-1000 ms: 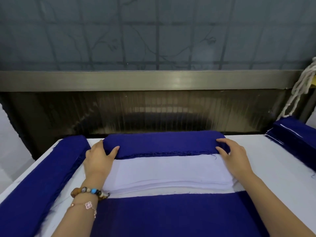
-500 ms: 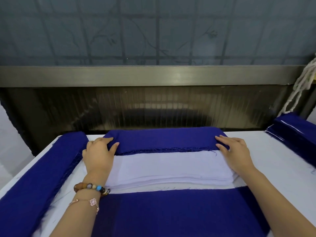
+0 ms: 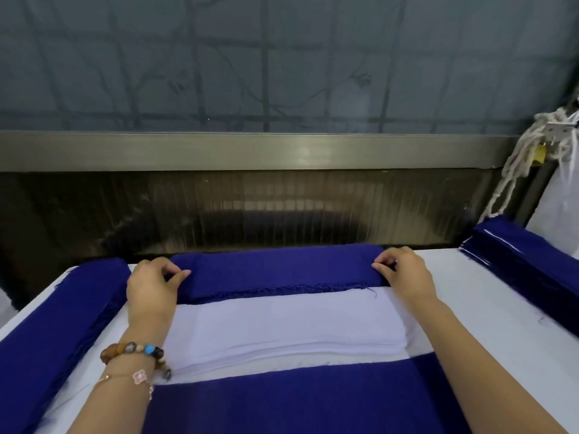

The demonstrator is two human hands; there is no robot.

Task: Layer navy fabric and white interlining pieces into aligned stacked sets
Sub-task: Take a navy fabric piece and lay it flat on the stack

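Note:
A stack of navy fabric pieces (image 3: 279,270) lies across the far side of the white table. My left hand (image 3: 153,289) pinches the stack's left end, fingers curled with the thumb toward the cloth. My right hand (image 3: 404,274) pinches its right end. In front of it lies a stack of white interlining pieces (image 3: 282,327), between my forearms. Nearer me, a wide navy piece (image 3: 297,402) covers the table's front.
A long navy stack (image 3: 53,333) runs along the left table edge. Another navy stack (image 3: 529,267) with thin white layers sits at the right. A dark panel and a metal rail (image 3: 250,150) stand behind the table (image 3: 488,314). White rope (image 3: 520,164) hangs at the upper right.
Both hands went from lying flat at the navy stack's ends to curling their fingers and pinching its top edge. The view came closer to the stack.

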